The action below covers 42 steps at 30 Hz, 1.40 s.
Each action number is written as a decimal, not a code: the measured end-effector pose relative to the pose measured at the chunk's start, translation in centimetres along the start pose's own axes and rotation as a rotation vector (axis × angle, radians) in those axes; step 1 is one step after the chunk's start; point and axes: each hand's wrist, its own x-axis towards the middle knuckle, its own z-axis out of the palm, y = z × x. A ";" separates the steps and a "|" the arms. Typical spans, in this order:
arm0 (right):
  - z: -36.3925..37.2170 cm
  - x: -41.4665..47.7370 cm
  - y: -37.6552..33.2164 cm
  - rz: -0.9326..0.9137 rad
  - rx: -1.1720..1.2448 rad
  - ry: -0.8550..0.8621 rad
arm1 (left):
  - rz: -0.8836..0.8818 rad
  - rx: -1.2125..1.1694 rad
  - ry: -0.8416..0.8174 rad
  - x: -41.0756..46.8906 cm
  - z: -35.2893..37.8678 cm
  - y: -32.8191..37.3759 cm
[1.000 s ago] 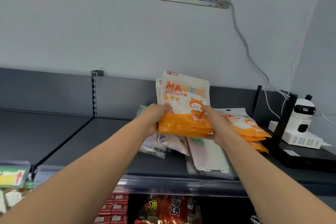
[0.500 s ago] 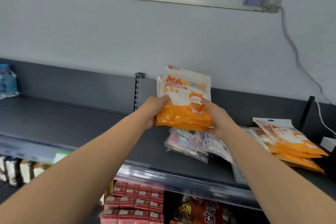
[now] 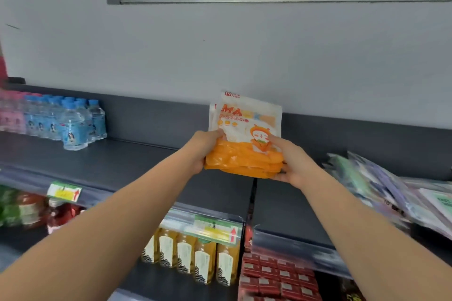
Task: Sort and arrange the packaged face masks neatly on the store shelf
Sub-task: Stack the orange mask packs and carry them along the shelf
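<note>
Left hand point(image 3: 204, 148) and right hand point(image 3: 293, 162) each grip one side of an upright stack of orange mask packs point(image 3: 244, 137), held above the dark shelf point(image 3: 137, 168). More packs point(image 3: 381, 186) lie at right; water bottles point(image 3: 71, 122) stand at left.

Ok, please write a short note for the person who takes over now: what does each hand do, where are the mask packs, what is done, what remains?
Left hand grips the left edge of the stack of orange mask packs.
Right hand grips its lower right corner.
The stack is upright, held above the bare dark top shelf, apparently not yet set down.
Mixed mask packs lie in a loose slanted pile at the right; water bottles stand at the left.
Done: orange packs gathered into one stack.
Left: set it down neatly, probably on the bare stretch, then sort the mixed pile.
</note>
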 end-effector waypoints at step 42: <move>42.7 15.5 3.9 0.196 -0.108 -0.175 | 0.032 0.424 0.222 19.2 -40.1 -2.3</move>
